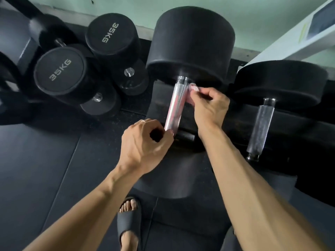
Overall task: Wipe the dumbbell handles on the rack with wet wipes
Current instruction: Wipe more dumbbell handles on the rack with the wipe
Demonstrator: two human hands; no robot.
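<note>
Between your two hands the knurled dumbbell handle (175,105) runs lengthwise away from you, far end at the big black head (192,44), with a pinkish wet wipe (192,88) lying along it. Your left hand (145,144) pinches the wipe's near end and your right hand (210,105) pinches its far end beside the handle. Right of your grip a second handle (261,127) lies roughly parallel, well apart, and to the left two 35KG dumbbells (59,69) sit on the black floor mat (36,160).

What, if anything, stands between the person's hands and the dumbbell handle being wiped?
Nothing visible. The left hand pinches the wipe at the near end of the handle, and the right hand pinches it at the far end, beside the weight head.
</note>
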